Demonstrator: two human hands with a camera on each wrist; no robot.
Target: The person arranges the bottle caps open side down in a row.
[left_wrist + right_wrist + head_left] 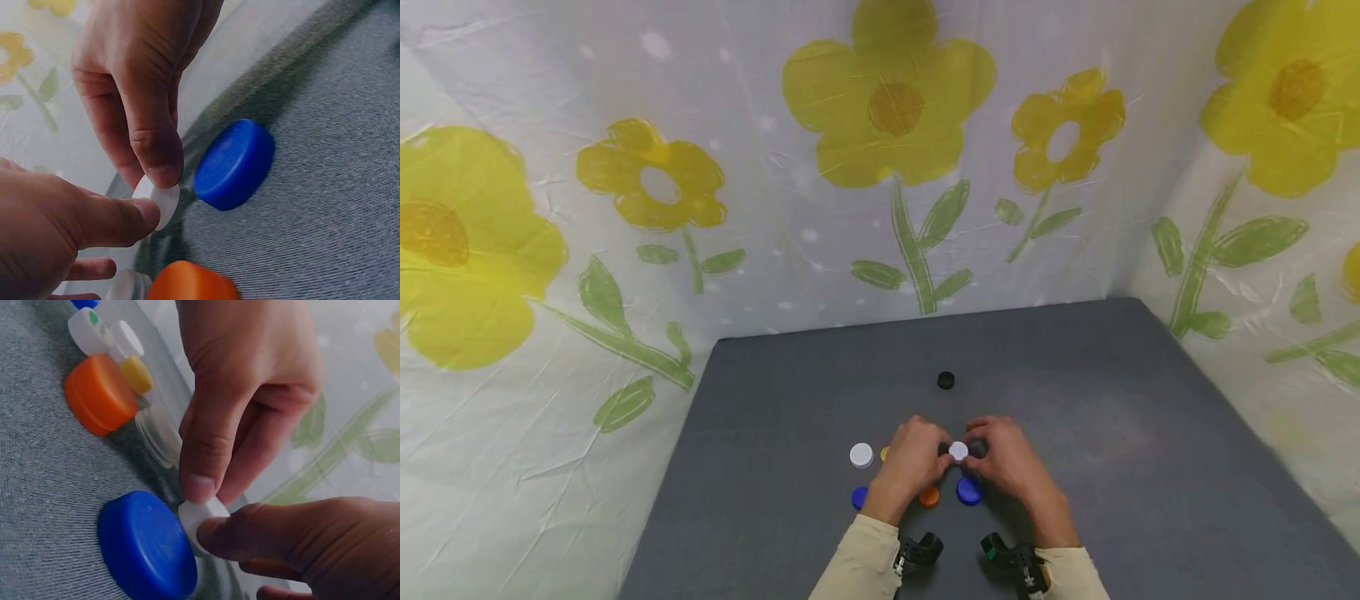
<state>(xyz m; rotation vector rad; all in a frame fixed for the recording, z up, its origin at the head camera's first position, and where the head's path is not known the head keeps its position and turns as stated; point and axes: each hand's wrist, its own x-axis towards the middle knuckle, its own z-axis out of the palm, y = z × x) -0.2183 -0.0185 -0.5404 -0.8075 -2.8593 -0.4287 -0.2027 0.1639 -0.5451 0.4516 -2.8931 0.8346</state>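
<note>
Both hands meet at a small white bottle cap (958, 451) above the dark tabletop. My left hand (917, 457) pinches its left side, the thumb lying on the near face. From the other side my right hand (1007, 457) pinches the same cap between thumb and fingers. Right below them lies a large blue cap (234, 164), and an orange cap (100, 394) lies nearer the left wrist. A translucent cap (157, 436) stands beside the orange one, partly behind the left hand in the right wrist view.
Left of the hands lie a larger white cap (861, 455), a yellow cap (136, 375) and another blue cap (860, 497). A white cap with a green mark (89, 330) is among them. Farther back sits a black cap (946, 380). A flowered curtain (760, 250) borders the table.
</note>
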